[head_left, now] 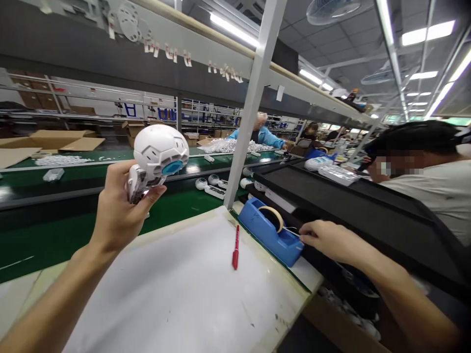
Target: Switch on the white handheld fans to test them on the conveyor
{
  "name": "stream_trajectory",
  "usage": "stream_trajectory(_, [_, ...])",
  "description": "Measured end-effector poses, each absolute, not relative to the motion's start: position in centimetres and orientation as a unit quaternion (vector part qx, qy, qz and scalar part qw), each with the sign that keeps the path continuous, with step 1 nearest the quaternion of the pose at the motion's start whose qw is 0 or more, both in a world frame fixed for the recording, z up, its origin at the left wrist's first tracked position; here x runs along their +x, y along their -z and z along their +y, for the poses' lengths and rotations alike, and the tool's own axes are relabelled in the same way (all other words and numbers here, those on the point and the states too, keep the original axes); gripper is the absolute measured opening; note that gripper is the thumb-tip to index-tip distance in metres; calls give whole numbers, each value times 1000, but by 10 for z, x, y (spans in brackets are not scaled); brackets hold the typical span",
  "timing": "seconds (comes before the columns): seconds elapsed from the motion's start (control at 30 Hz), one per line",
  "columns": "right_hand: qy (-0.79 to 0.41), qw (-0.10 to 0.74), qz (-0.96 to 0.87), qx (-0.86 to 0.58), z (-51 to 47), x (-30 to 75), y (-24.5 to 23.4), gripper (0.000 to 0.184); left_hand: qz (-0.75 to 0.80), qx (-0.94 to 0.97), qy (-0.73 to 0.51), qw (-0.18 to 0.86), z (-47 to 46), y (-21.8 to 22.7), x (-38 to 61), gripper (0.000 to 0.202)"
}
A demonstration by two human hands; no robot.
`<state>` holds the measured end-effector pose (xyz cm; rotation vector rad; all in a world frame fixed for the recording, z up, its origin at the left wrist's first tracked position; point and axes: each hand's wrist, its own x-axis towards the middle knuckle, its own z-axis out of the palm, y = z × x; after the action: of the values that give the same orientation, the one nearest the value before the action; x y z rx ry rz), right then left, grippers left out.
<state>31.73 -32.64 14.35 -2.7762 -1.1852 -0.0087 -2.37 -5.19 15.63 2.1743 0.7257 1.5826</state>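
Observation:
My left hand (119, 203) is wrapped round a white plastic device (160, 147), raised above the worktable. It has a domed shell with grooved lines and slots, a blue oval on its front and a narrower lower part in my grip. At the right, my right hand (327, 238) pinches the end of a strip of tape at the cutting edge of a blue tape dispenser (270, 240). A roll of beige tape (271, 215) sits in the dispenser, and the strip runs from it to my fingertips.
A red marker (236, 247) lies on the white worktable (176, 289). A metal post (252, 108) rises behind it. Beyond are a green conveyor belt (176, 201) with white parts (211, 186), and a black tray (342, 203). A person (434, 181) sits at the right.

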Motion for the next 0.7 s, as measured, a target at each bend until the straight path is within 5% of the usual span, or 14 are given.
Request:
stream_trajectory(0.37, [-86, 208, -357, -907, -339, 317, -144, 20, 279, 792, -502, 208, -60, -148, -13, 46])
stream_trajectory(0.7, [-136, 231, -275, -923, -368, 312, -122, 10, 297, 764, -476, 318, -70, -146, -5, 50])
